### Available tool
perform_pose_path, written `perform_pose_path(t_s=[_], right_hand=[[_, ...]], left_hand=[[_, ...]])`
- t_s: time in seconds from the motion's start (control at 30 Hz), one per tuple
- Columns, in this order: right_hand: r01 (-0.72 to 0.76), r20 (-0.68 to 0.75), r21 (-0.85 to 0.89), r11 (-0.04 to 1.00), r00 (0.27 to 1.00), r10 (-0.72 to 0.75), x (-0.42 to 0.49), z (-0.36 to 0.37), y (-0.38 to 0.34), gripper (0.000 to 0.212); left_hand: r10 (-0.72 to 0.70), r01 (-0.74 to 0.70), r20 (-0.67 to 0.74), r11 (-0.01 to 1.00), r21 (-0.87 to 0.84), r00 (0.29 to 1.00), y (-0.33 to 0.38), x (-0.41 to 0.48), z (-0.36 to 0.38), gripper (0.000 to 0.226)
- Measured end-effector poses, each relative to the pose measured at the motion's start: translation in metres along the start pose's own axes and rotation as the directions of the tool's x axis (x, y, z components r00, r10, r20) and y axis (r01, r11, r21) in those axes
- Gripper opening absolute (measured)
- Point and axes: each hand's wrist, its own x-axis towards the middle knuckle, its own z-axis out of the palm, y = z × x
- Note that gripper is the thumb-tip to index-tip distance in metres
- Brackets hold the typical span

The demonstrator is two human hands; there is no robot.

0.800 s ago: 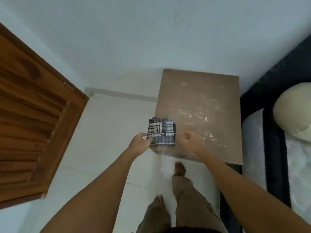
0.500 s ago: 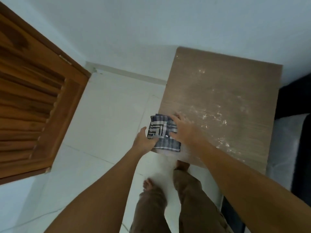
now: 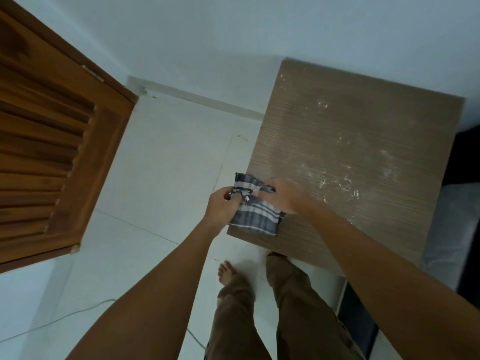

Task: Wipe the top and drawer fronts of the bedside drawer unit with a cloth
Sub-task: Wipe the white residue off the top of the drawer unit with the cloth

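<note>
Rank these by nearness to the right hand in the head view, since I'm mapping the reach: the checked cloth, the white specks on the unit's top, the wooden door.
1. checked cloth: in the right hand's grip, at the top's near left corner.
2. white specks: on the top, just right of the hand.
3. wooden door: far left, across the floor.

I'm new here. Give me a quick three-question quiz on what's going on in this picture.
1. True or false: both hands hold the cloth.
2. Over which corner of the unit's top is the cloth: A near left, B far right, C near right?
3. What marks the top's middle?

Key: 1. True: the left hand and right hand both grip it. 2. A. 3. White specks, not yet wiped.
</note>
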Motion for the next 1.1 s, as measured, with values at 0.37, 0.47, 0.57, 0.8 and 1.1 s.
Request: perform_pose_path(t_s=[0.37, 0.47, 0.57, 0.8, 1.1], right_hand=[[0.004, 0.178, 0.316, 0.949, 0.982, -0.063, -0.033, -0.057, -0.015, 0.041], [0.004, 0.139, 0.361, 0.933, 0.989, -0.058, -0.045, -0.064, -0.011, 0.022], [0.063, -0.053, 0.279, 0.958, 0.997, -0.050, -0.053, -0.085, -0.008, 0.016], [0.184, -0.659, -0.036, 0.982, 0.734, -0.162, -0.014, -0.209, -0.019, 0.011], [-0.003, -0.484, -0.798, 0.602, 0.599, -0.638, 0.128, -0.239, -0.025, 0.034]], left_hand=[[0.054, -0.040, 0.374, 0.998, -0.043, 0.926, 0.063, -0.013, -0.017, 0.027], [0.111, -0.102, 0.415, 0.994, -0.044, 0.903, 0.076, -0.013, -0.012, 0.024], [0.176, -0.156, 0.284, 0.983, -0.094, 0.943, 0.093, -0.002, -0.006, 0.024], [0.251, -0.253, 0.044, 0.928, 0.274, 0.967, 0.111, 0.072, 0.017, 0.037], [0.281, -0.267, -0.007, 0.920, 0.287, 0.960, 0.101, 0.115, 0.049, 0.027]])
